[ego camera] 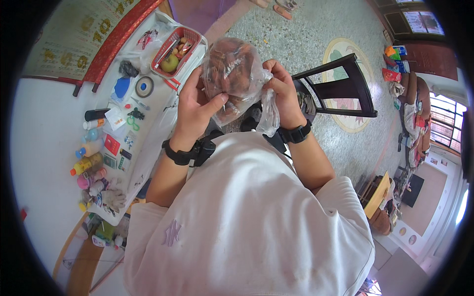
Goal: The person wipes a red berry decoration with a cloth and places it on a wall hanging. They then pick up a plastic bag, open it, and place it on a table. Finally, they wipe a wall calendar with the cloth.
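Observation:
A clear plastic bag [233,70] full of reddish-brown pieces is held up in front of my chest; what the pieces are I cannot tell. My left hand [202,101] grips the bag's left side, thumb pressed on its front. The fingers of my right hand [283,88] pinch the gathered neck of the bag, and its loose end hangs below them. Just left of the bag, a red and white plastic basket [177,31] with a green fruit and smaller items stands on a white-covered table [155,107].
Bottles [87,162], a roll of tape [144,86], gloves [113,199] and small packets crowd the table at left. A dark wooden chair [333,87] stands close on my right. Shoes [282,12] lie on the floor ahead. Farther right is a cluttered brown sofa [422,100].

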`<state>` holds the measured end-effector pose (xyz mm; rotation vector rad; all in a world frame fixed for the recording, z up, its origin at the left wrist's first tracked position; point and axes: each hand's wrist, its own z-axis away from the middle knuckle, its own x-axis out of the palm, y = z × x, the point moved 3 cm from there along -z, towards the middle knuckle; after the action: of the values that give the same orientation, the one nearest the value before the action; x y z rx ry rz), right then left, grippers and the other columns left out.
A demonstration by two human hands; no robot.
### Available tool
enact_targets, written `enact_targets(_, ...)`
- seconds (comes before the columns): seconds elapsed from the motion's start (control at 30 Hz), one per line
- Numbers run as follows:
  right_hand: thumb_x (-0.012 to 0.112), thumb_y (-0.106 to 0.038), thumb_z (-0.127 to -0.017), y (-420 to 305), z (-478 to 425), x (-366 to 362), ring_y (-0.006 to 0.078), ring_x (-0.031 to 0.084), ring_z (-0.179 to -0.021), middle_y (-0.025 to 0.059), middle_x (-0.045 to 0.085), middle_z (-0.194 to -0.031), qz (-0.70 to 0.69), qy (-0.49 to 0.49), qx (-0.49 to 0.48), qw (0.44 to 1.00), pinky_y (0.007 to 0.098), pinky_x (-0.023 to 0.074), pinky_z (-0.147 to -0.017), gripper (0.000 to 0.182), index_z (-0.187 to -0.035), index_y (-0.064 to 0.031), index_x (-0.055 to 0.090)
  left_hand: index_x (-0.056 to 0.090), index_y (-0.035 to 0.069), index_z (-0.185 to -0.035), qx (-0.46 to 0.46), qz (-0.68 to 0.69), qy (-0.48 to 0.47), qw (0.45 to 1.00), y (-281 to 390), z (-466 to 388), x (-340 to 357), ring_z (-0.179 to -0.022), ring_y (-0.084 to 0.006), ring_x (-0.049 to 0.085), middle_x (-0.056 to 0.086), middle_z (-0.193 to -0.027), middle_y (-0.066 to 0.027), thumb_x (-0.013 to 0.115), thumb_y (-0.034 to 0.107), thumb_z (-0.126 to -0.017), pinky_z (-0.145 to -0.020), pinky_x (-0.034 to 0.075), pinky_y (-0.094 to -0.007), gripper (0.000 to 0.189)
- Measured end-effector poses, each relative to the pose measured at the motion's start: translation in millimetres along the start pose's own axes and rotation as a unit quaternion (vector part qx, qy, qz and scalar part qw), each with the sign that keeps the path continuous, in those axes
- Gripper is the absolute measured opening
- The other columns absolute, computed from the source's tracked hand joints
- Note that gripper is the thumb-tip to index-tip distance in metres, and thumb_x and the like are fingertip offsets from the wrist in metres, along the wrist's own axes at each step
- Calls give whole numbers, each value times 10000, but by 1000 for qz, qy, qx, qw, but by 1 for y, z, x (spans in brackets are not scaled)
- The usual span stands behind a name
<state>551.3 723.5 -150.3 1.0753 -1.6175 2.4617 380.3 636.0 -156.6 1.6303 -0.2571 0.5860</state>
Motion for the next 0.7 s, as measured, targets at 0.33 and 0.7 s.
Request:
enact_targets(0.33, 470, 49, -781, -3, -1, 1, 150, 596, -767, 50, 581, -872, -89, 55, 2, 995, 265, 493, -683, 186, -930, -54, 516, 348, -54, -1413, -7, -4, -32, 999, 15, -3, 5, -1123, -191, 565, 536, -1267, -119, 706, -31, -767, -1003, 438, -336, 739)
enact_targets(0.7, 445, 50, -787, -9, 4, -2, 165, 611, -779, 65, 591, -891, -146, 30, -20, 989, 278, 514, -689, 203, -954, -44, 513, 341, -70, -1417, -11, -12, -90, 996, 20, -9, 15, -1121, -176, 556, 546, -1251, -101, 776, 21, -750, -1000, 439, -325, 801)
